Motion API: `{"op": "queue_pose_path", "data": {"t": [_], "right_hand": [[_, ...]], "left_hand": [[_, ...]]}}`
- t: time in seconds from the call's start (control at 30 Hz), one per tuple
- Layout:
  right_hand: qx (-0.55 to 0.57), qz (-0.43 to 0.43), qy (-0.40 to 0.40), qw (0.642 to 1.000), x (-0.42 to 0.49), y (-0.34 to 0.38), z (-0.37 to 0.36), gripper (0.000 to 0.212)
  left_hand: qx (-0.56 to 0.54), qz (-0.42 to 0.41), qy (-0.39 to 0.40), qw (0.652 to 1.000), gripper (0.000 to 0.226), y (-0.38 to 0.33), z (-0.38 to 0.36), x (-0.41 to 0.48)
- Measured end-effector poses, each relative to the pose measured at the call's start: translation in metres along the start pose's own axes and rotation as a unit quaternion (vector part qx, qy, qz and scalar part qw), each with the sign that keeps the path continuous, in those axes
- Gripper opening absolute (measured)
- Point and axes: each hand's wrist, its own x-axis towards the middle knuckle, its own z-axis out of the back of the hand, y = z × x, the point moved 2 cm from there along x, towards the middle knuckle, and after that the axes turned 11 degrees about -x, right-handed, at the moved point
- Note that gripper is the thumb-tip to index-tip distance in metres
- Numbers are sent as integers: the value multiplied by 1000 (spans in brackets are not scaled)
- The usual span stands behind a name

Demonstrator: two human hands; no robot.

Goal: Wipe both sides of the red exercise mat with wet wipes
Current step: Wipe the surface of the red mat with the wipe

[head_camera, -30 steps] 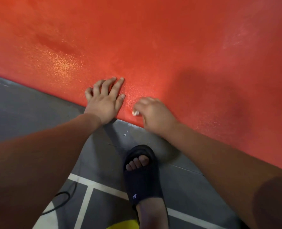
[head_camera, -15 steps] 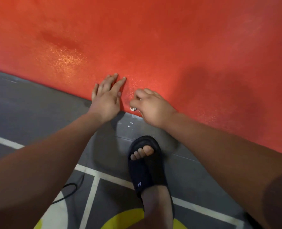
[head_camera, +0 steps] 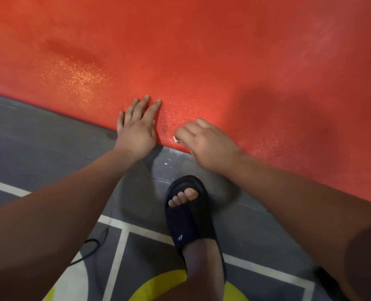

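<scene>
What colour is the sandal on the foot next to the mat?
The sandal is black; head view.

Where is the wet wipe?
In the head view, the wet wipe peeks out from under the right hand at the near edge of the red exercise mat, just right of the left hand.

Grey floor (head_camera: 39, 137) with white lines, black slide sandal (head_camera: 193, 222), black cable (head_camera: 89, 250)

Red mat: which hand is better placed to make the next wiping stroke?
Right. The right hand holds the wipe against the red mat at its near edge; the left hand lies flat on it, empty.
</scene>
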Motion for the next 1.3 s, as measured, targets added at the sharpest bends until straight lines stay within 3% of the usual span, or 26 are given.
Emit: {"op": "queue_pose_path", "data": {"t": [0.2, 0.27, 0.4, 0.57, 0.8, 0.93, 1.1, 1.3], "right_hand": [[31, -64, -48, 996, 7, 2, -20, 19], [39, -43, -60, 997, 4, 5, -24, 18], [-22, 24, 12, 999, 14, 23, -26, 27], [-91, 81, 39, 992, 8, 22, -27, 10], [-126, 63, 50, 989, -55, -6, -19, 13], [-131, 16, 78, 988, -111, -36, -16, 20], [-128, -76, 70, 986, -171, -61, 3, 22], [16, -198, -70, 978, -113, -64, 16, 27]], "left_hand": [[0, -21, 17, 1000, 57, 7, 5, -1], [-1, -21, 14, 1000, 57, 7, 4, -1], [-9, -7, 15, 1000, 59, 3, 3, -1], [3, -7, 7, 1000, 60, 0, 2, -2], [14, 18, -67, 997, 63, -25, -12, -15], [8, -36, -42, 998, 53, -36, -30, -27], [-6, -20, -44, 999, 52, -40, -39, -32], [28, -57, -31, 997, 50, -29, -31, -33]]}}
